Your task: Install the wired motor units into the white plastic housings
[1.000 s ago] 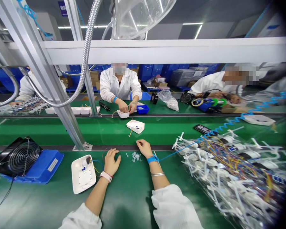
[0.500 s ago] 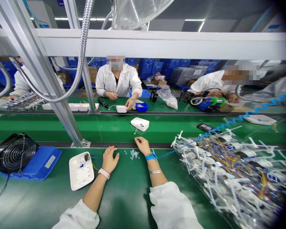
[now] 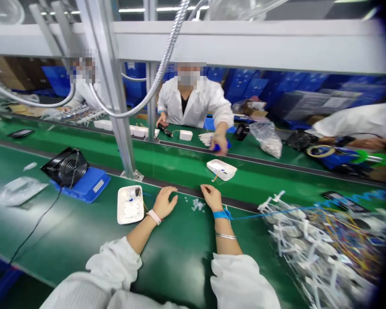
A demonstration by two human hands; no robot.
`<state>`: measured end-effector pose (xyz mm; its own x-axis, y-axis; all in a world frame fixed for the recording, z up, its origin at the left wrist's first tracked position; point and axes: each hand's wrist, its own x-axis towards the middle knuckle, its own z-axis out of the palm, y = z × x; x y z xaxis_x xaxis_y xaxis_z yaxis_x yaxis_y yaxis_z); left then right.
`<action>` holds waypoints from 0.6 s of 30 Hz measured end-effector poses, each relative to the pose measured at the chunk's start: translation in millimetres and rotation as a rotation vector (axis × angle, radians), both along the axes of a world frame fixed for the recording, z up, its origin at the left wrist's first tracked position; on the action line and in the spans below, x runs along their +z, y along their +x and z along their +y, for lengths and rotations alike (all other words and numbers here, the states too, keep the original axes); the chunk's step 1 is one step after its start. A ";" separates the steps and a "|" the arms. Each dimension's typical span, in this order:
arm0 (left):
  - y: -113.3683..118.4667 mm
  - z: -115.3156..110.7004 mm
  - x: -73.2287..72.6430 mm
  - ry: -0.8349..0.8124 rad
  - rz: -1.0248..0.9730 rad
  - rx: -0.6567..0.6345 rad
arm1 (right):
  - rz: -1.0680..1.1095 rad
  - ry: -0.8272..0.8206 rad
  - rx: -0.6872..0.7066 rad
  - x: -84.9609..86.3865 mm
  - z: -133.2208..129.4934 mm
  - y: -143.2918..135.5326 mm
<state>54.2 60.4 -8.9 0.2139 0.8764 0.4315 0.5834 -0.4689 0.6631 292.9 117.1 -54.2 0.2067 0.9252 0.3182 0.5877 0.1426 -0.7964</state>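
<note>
My left hand (image 3: 165,201) rests flat on the green bench, fingers spread, holding nothing. Just left of it lies a white plastic housing (image 3: 130,204) with small parts and thin wires in its upper end. My right hand (image 3: 211,196) lies palm down beside a small heap of clear rings (image 3: 197,204), fingertips near the bench's far edge. A blue wrist strap (image 3: 221,214) with a coiled blue cord circles my right wrist. On the green conveyor beyond my hands sits another white housing (image 3: 221,169).
A black fan on a blue base (image 3: 75,171) stands at the left, its cable trailing toward me. A clear bag of white parts with coloured wires (image 3: 321,240) fills the right. A metal post (image 3: 120,124) rises behind the housing. Across the conveyor, people in white coats work.
The view has swung left and tilted, so the scene sits further right. My hands stay resting on the bench. The person opposite has moved a hand toward the blue tray.
</note>
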 end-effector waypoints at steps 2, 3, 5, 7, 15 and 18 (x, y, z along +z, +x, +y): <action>-5.5 -13.8 16.4 0.036 0.006 -0.067 | -0.018 -0.017 0.008 -1.6 -2.4 -0.7; -12.3 -20.5 24.6 0.072 0.004 -0.101 | -0.026 -0.024 0.012 -2.6 -3.4 -1.0; -35.5 -33.2 38.3 0.182 -0.020 -0.119 | -0.038 -0.036 0.021 -4.9 -4.8 -1.2; -69.5 -44.6 46.1 0.239 -0.026 0.007 | -0.048 -0.046 0.028 -7.4 -5.6 -1.3; -187.6 -53.7 27.2 0.077 0.238 0.310 | -0.091 -0.044 0.032 -9.9 -8.1 -3.2; -198.8 -48.0 20.6 0.023 0.327 0.214 | -0.103 -0.031 0.044 -9.7 -10.1 -1.3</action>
<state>-144.6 12.3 11.7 0.1565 0.9070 0.3911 0.8484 -0.3262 0.4170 291.6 107.0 -63.9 0.1333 0.9424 0.3068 0.6600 0.1465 -0.7368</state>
